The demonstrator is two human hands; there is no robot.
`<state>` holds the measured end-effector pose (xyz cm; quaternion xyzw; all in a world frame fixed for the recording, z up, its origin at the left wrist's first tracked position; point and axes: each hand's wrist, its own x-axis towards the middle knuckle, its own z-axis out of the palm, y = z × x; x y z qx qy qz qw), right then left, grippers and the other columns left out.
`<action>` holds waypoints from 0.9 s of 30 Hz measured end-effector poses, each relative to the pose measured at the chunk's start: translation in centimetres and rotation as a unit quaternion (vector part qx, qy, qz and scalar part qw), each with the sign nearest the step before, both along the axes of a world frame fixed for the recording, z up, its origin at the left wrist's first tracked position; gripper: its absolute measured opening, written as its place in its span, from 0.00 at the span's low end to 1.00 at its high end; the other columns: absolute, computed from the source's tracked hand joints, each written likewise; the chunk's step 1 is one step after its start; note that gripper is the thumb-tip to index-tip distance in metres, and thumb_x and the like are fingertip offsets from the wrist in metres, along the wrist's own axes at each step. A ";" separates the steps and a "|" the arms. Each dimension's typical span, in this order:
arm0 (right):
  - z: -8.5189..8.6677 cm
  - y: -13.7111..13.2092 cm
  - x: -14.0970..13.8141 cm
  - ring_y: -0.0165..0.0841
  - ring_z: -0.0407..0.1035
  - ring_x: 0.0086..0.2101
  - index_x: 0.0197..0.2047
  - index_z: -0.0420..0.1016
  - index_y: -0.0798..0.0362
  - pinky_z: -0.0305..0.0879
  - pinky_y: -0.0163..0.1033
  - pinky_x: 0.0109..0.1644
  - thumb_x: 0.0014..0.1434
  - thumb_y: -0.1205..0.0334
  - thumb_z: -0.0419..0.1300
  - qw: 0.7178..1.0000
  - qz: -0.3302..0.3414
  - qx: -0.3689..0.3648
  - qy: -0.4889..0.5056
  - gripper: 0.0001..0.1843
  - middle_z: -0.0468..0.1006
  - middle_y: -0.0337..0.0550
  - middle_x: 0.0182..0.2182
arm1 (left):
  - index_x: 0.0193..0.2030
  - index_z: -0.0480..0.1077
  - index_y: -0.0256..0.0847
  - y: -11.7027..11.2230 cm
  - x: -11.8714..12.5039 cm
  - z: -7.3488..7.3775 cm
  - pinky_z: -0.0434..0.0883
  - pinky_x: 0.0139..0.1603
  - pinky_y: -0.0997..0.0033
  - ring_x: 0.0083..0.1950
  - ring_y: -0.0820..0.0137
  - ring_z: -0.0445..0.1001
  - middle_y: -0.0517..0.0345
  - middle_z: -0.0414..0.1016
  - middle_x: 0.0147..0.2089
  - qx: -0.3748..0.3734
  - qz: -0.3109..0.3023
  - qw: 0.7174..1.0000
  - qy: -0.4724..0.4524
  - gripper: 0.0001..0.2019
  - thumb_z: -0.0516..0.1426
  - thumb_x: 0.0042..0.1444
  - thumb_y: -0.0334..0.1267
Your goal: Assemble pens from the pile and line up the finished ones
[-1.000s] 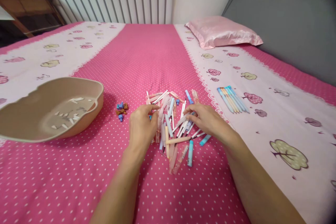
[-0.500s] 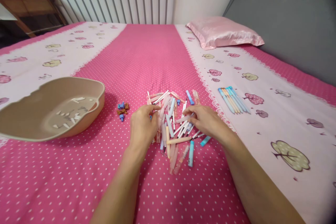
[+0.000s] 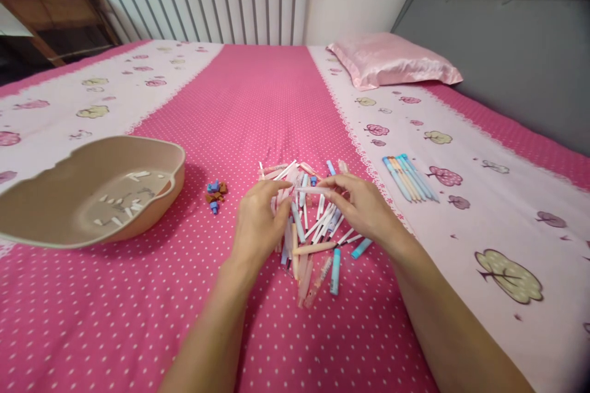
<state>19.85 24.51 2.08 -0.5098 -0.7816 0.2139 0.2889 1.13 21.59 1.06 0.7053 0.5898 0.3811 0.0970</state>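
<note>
A loose pile of pens and pen parts (image 3: 311, 239) in pink, blue, white and peach lies on the pink dotted bedsheet (image 3: 258, 110). Both my hands hover just above it. My right hand (image 3: 364, 209) pinches one end of a thin white pen piece (image 3: 311, 190) held level over the pile. My left hand (image 3: 258, 224) has its fingers curled, with thumb and forefinger at the piece's other end.
A beige heart-shaped tray (image 3: 92, 193) with small white bits stands at the left. Small blue and brown caps (image 3: 214, 191) lie between tray and pile. A neat row of assembled pens (image 3: 408, 177) lies at the right. A pink pillow (image 3: 391, 64) is further back.
My right hand has lifted a thin white piece out of the pile and brought it up and leftward. My left hand has risen to meet it.
</note>
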 end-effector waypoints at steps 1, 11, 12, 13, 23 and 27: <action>0.1 -0.1 -0.1 0.34 0.69 0.37 0.42 0.75 0.52 0.62 0.39 0.41 0.60 0.64 0.55 1.000 0.010 0.012 0.011 0.09 0.77 0.43 0.37 | 0.46 0.72 0.39 0.0 0.1 0.0 0.68 0.52 0.61 0.49 0.64 0.73 0.51 0.77 0.46 0.028 -0.031 0.999 0.006 0.12 0.56 0.54 0.35; 0.3 -1.0 -1.7 0.30 0.72 0.36 0.41 0.71 0.54 0.68 0.38 0.43 0.54 0.68 0.60 0.978 0.069 0.022 0.195 0.09 0.77 0.42 0.35 | 0.56 0.66 0.39 -0.5 1.3 -0.4 0.70 0.44 0.60 0.43 0.60 0.76 0.49 0.79 0.42 -0.010 -0.053 0.996 0.069 0.18 0.53 0.59 0.36; 0.2 -0.9 -1.7 0.30 0.72 0.36 0.41 0.71 0.54 0.69 0.38 0.43 0.54 0.68 0.60 0.975 0.071 0.012 0.212 0.09 0.77 0.42 0.36 | 0.55 0.67 0.40 -0.5 1.3 -0.4 0.71 0.43 0.61 0.43 0.60 0.76 0.50 0.79 0.42 -0.015 -0.048 0.996 0.069 0.17 0.52 0.59 0.36; 0.2 -0.8 -1.6 0.31 0.72 0.37 0.41 0.71 0.54 0.69 0.38 0.44 0.54 0.68 0.59 0.972 0.065 0.004 0.225 0.09 0.77 0.42 0.37 | 0.53 0.69 0.41 -0.5 1.2 -0.4 0.71 0.43 0.62 0.43 0.60 0.77 0.50 0.79 0.43 -0.014 -0.044 0.997 0.068 0.16 0.52 0.59 0.36; -0.6 0.3 0.6 0.38 0.72 0.37 0.36 0.78 0.52 0.65 0.45 0.44 0.54 0.73 0.55 0.993 -0.092 -0.051 -0.045 0.12 0.79 0.44 0.36 | 0.49 0.72 0.36 -0.2 0.7 -0.2 0.70 0.47 0.61 0.45 0.60 0.76 0.49 0.78 0.46 -0.029 0.036 0.999 0.014 0.15 0.52 0.56 0.33; -0.5 -0.1 0.1 0.37 0.70 0.41 0.36 0.79 0.52 0.63 0.42 0.46 0.54 0.74 0.56 0.988 0.033 -0.068 -0.131 0.12 0.79 0.44 0.38 | 0.48 0.72 0.36 -0.2 0.7 -0.2 0.69 0.48 0.62 0.46 0.61 0.76 0.50 0.78 0.46 -0.030 0.038 0.999 0.002 0.15 0.52 0.56 0.33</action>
